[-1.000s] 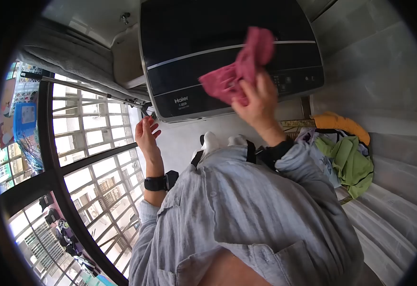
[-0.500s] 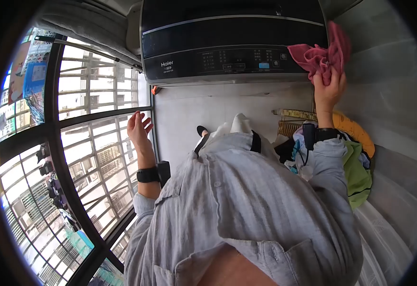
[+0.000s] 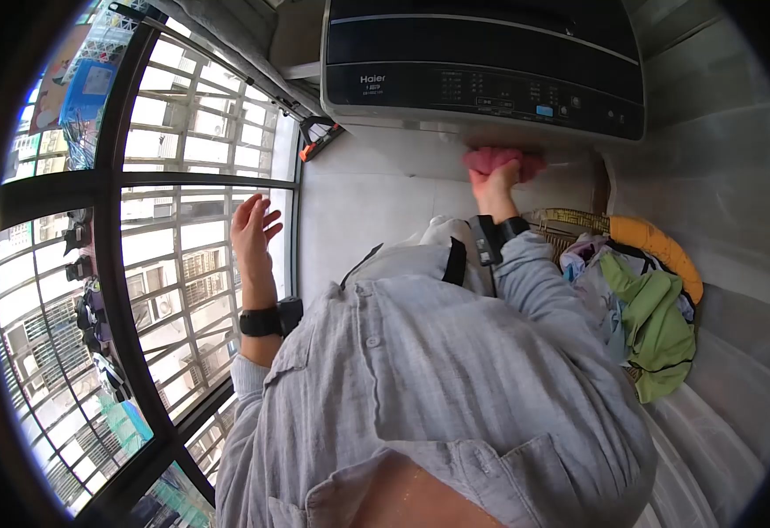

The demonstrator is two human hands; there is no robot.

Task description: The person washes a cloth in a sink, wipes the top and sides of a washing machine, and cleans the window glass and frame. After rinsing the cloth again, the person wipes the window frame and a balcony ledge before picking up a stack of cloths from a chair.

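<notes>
A crumpled pink-red cloth [image 3: 490, 159] is gripped in my right hand [image 3: 496, 183], just below the front edge of a black top-loading washing machine [image 3: 481, 88]. The cloth overlaps the machine's pale front in this view. My left hand [image 3: 254, 231] is raised by the window on the left, its fingers loosely curled and apart with nothing in them. To the right of my right forearm stands a wicker basket [image 3: 569, 216] heaped with clothes, among them a green garment [image 3: 653, 321] hanging over its side.
An orange padded item [image 3: 666, 246] lies along the basket's far rim. A barred window [image 3: 191, 290] fills the left side. Against the wall beside the machine is an orange-and-black object [image 3: 316, 138]. Translucent curtain-like sheeting [image 3: 710, 176] lines the right.
My right hand has brought the cloth from the machine's right corner down and left, below its front edge. My view has shifted, and the left hand stays raised by the window.
</notes>
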